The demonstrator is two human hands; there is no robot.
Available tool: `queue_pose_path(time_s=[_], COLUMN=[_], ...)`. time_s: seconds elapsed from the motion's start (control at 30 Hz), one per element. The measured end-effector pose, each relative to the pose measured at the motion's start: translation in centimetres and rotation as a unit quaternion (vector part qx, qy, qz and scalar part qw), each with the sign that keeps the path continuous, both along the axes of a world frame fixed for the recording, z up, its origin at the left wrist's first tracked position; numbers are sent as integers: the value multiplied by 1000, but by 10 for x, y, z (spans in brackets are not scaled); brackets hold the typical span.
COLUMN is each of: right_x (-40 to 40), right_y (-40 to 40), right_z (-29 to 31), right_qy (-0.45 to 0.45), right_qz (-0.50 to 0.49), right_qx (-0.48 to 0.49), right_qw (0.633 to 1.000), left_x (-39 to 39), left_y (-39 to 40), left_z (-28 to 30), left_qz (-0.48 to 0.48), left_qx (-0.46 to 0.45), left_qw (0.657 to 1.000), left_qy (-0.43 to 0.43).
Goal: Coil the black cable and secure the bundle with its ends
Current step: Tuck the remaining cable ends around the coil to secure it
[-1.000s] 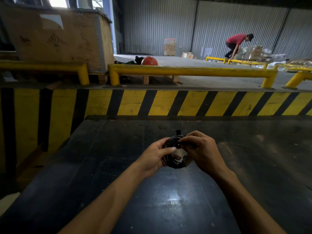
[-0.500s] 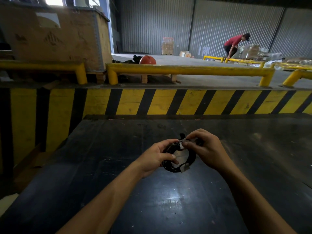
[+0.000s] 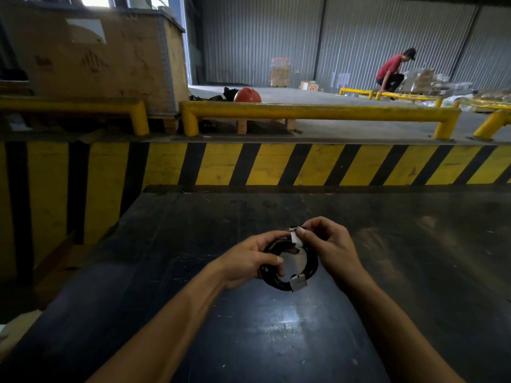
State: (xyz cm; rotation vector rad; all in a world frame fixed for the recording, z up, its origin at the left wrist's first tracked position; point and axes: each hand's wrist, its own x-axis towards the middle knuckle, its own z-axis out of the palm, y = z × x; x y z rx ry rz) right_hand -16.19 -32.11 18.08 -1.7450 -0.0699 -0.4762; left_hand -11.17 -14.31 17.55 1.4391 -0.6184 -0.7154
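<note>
Both grips are closed on the black cable (image 3: pixel 287 268), which is held as a small coil just above the dark tabletop (image 3: pixel 276 335). From the head view, the left hand (image 3: pixel 250 262) clamps the coil's left side, and the right hand (image 3: pixel 327 244) pinches one pale end (image 3: pixel 294 236) at the top. Compared with a second ago, the coil now hangs open and this end stands free; the other end (image 3: pixel 298 284) lies at the bottom. I judge the coiling done and the securing just beginning.

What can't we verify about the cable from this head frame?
- Left side of the coil: covered by the left hand.
- Upper plug: its tip sits under the right hand fingertips.
- Whether either end is tucked through: too small, dark on the dark table.
- Loop count: strands blur together.
</note>
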Motion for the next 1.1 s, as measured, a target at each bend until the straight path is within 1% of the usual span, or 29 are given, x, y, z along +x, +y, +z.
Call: queue_pose_path(time_s=[0.13,0.2,0.27,0.3,0.37,0.43,0.5,0.57,0.7,0.77,0.83,0.97,1.03,1.1], right_x=[2,2,4,6,8,10,10,11,14,19,24,39,49,58], right_y=[6,7,5,3,-3,-7,-12,-19,-38,-48,-55,-58,-59,-61], right_z=[-5,-6,-8,-10,-17,-28,-42,-60,-100,-125,-150,-196,-215,-229], right_qy=[-35,-48,-45,-33,2,46,95,150,261,297,324,372,393,408], right_qz=[-43,-58,-81,-93,-99,-85,-73,-62,-42,-40,-42,-53,-49,-42], right_qx=[-19,-7,48,87,160,196,204,184,110,90,75,65,57,45], right_qw=[998,997,995,991,982,976,972,969,958,950,942,924,916,911], left_x=[1,2,4,4,5,5,9,15,31,38,42,47,52,59], left_y=[3,-1,-5,-6,-7,-11,-18,-25,-31,-36,-43,-56,-62,-66], left_z=[1,-4,-15,-22,-39,-53,-64,-73,-103,-125,-148,-185,-196,-201], left_qz=[0,40,100,120,115,104,133,153,126,120,133,176,184,187], left_qx=[-3,-22,-62,-85,-117,-116,-84,-39,76,135,179,245,278,324], left_qw=[1000,999,993,988,979,974,973,973,974,968,959,935,928,920], left_qy=[20,12,21,46,119,163,170,170,172,172,177,189,169,118])
